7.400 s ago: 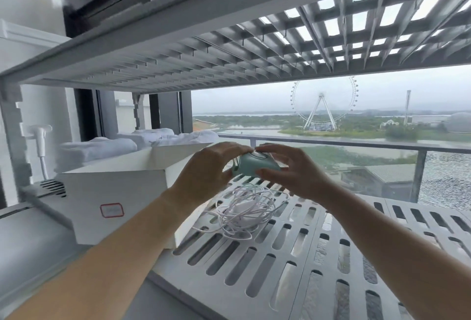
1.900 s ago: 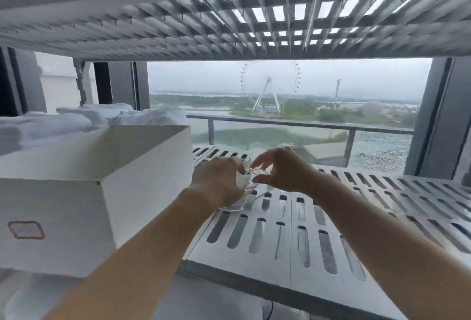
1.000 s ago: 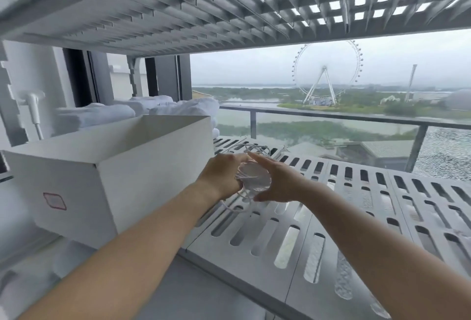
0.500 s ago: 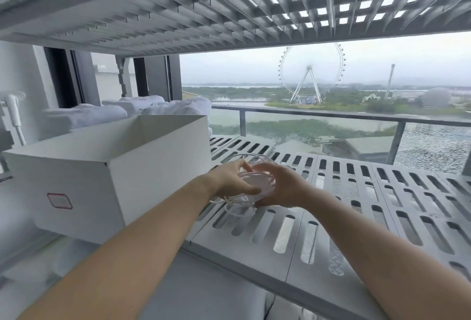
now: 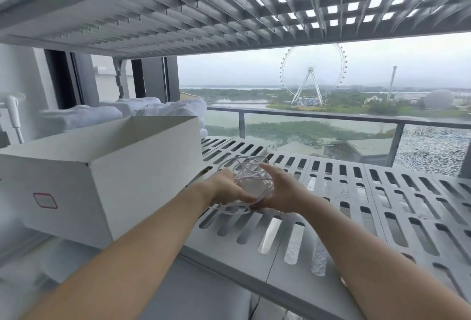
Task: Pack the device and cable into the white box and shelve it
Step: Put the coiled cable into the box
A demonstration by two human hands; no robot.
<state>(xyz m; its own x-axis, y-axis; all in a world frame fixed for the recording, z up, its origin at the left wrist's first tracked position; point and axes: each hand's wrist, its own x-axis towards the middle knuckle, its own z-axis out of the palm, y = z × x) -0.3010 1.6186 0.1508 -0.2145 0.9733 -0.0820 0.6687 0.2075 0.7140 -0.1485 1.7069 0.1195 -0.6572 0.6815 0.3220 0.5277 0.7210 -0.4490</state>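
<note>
Both my hands, left hand (image 5: 226, 188) and right hand (image 5: 279, 192), cup the coiled white cable (image 5: 251, 175) above the slatted shelf (image 5: 356, 205). Next, I judge: lift it left into the open white box (image 5: 107, 166).

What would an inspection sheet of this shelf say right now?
Surface: grey slotted plastic shelf, another above.
Job's things: open white cardboard box at left; device not visible.
Clutter: folded white towels behind box.
Grippers: left hand and right hand cup the cable between them.
Cables: loosely coiled thin white cable, lower loops touching shelf.
Surroundings: window, balcony rail, Ferris wheel outside.
</note>
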